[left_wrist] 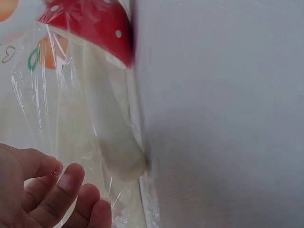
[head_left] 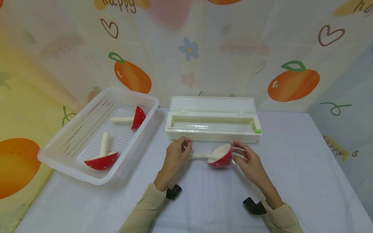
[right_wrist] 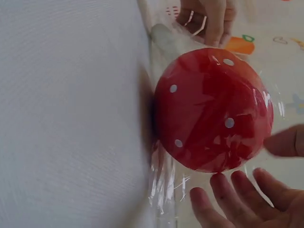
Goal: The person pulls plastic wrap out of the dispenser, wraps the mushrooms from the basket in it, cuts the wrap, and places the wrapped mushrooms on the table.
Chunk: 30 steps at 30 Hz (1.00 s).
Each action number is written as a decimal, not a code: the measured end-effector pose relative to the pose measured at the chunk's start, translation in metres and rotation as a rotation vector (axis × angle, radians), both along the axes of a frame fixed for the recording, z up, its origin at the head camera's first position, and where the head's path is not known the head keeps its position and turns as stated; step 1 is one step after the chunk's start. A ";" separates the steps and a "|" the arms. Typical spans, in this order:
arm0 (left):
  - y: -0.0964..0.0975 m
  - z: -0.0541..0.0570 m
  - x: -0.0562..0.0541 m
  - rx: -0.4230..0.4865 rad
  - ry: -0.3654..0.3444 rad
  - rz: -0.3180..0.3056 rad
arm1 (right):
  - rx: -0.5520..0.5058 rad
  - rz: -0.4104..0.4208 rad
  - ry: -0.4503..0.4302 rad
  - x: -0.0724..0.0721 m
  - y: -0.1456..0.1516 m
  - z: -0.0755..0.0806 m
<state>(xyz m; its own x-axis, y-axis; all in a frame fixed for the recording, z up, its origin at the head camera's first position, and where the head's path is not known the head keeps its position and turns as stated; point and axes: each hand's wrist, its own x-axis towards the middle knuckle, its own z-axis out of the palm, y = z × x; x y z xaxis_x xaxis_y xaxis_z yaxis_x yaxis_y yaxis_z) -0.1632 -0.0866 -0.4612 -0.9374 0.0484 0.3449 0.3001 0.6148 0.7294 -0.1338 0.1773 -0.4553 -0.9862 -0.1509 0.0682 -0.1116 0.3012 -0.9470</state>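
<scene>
We are pinching film (left_wrist: 35,109) with our left hand (head_left: 176,152), spreading our seemingly empty right hand (head_left: 249,161) by the mushroom (head_left: 222,160) on the desk (head_left: 294,161) before the box (head_left: 214,137), judging it light, slick-wrapped, best taken by the stem (head_left: 201,156)

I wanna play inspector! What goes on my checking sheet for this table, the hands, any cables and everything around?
Surface: table covered in white cloth.
Job's things: red, white-dotted toy mushroom with a cream stem, lying at least partly inside clear, shiny plastic film; behind it, long white rectangular box, lid up.
Clutter: white perforated plastic basket left of the box, holding two similar mushrooms, one farther, one nearer.
Hands: left hand seems to pinch the film beside the stem; right hand is at the cap, fingers spread.
Cables: nothing seen.
Surroundings: pale backdrop printed with oranges, hearts and flowers.
</scene>
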 end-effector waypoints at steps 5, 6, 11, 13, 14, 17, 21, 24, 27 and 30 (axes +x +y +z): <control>0.004 -0.005 0.000 -0.030 -0.074 -0.046 | 0.023 0.031 -0.059 -0.002 0.000 -0.004; 0.005 -0.004 0.000 -0.043 -0.086 -0.064 | 0.012 0.028 -0.068 -0.002 -0.001 -0.005; 0.006 0.000 0.005 -0.115 -0.200 -0.159 | 0.027 0.025 -0.084 -0.001 -0.001 -0.005; 0.004 0.002 0.005 -0.155 -0.226 -0.216 | 0.042 0.040 -0.075 0.000 -0.001 -0.006; 0.002 0.003 0.005 -0.181 -0.233 -0.242 | 0.040 0.053 -0.069 0.000 0.000 -0.006; -0.004 0.003 0.006 -0.271 -0.220 -0.339 | 0.040 0.100 -0.023 0.000 0.001 -0.009; -0.009 0.003 0.008 -0.348 -0.189 -0.419 | 0.123 0.128 0.081 -0.001 0.002 -0.016; -0.008 0.000 0.008 -0.390 -0.116 -0.429 | 0.221 0.109 0.172 -0.003 0.000 -0.020; -0.006 -0.004 0.008 -0.438 -0.021 -0.401 | 0.273 0.090 0.225 -0.003 -0.001 -0.021; -0.006 -0.004 0.009 -0.438 0.010 -0.376 | 0.255 0.099 0.194 -0.001 -0.001 -0.019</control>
